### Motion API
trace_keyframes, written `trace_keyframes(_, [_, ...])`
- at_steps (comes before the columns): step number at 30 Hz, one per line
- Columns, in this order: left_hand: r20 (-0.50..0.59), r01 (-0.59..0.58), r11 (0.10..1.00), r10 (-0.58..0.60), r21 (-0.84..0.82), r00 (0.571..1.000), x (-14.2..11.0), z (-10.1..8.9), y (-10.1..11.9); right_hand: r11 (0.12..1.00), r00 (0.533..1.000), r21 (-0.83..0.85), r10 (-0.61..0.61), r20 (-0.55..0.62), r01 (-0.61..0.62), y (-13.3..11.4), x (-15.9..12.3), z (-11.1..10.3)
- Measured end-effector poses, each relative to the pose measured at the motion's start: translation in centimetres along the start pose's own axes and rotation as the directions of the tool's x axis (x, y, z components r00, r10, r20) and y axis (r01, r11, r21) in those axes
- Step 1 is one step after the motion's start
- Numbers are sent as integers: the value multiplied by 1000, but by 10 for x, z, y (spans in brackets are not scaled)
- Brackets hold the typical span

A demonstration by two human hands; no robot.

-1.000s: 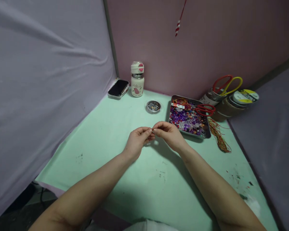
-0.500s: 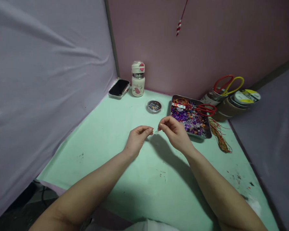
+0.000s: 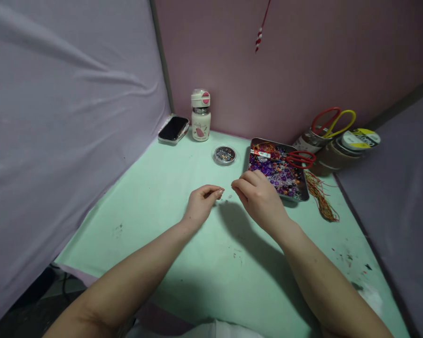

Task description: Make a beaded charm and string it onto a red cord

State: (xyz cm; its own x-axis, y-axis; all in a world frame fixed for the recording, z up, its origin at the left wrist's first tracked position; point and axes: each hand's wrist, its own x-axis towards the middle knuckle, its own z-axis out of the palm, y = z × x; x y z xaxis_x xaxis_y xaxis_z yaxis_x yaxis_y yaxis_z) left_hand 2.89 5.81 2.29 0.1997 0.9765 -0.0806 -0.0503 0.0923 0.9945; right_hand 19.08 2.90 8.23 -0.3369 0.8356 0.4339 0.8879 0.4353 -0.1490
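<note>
Small craft nook, beading by the look of it; pale green table (image 3: pixel 155 188) hemmed in by pink panel (image 3: pixel 215 61) and draped cloth (image 3: pixel 74 117). Signs: metal tray (image 3: pixel 293 199) of loose beads (image 3: pixel 270 168), red-handled scissors (image 3: pixel 301 159), bundle of coloured cords (image 3: pixel 323 203), jar (image 3: pixel 307 142) with looped handles (image 3: pixel 345 112). Whether in a home or a workshop, cannot tell

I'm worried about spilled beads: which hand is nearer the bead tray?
The right hand: in view, its knuckles overlap the near left corner of the bead tray. The left hand is farther left, over green tabletop, apart from the tray.
</note>
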Motion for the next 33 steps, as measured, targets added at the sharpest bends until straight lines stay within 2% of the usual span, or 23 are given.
trace_keyframes(7, [-7, -31, 998, 31, 57, 999, -1, 1, 0, 994, 999, -101, -37, -8, 36, 1, -1, -3])
trace_keyframes(14, [7, -42, 997, 41, 68, 999, -3, 1, 0, 996, 999, -82, -30, -28, 28, 2, -1, -1])
trace_keyframes(26, [7, -40, 996, 40, 81, 999, -4, 2, 3, 997, 1000, -73, -21, 1, 21, 2, -2, 3])
trace_keyframes(33, [8, -80, 987, 80, 136, 997, -4, 2, 3, 998, 1000, -65, -14, 22, 16, 1, -2, 3])
